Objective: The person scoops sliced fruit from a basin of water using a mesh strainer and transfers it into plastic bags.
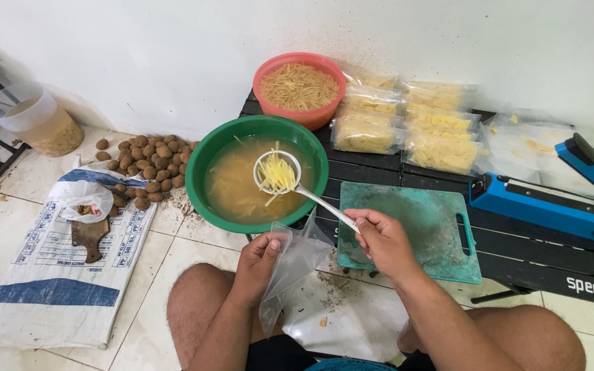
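Both hands are raised near the green bowl (259, 172): left hand (259, 257) pinching closed, right hand (383, 240) fisted, forearm angled.

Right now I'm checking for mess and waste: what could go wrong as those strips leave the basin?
The strainer ladle in the right hand looks heaped, so wet strips may slip off short of the clear bag. The left hand holds that limp bag by one edge; its mouth may sag shut. Drips could land on the floor.

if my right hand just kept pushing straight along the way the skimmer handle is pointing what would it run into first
Probably the green basin. The right hand holds a skimmer aimed up and left, its scoop of potato strips already above the cloudy water. The hand would likely reach the basin's near rim first, though depth is hard to judge.
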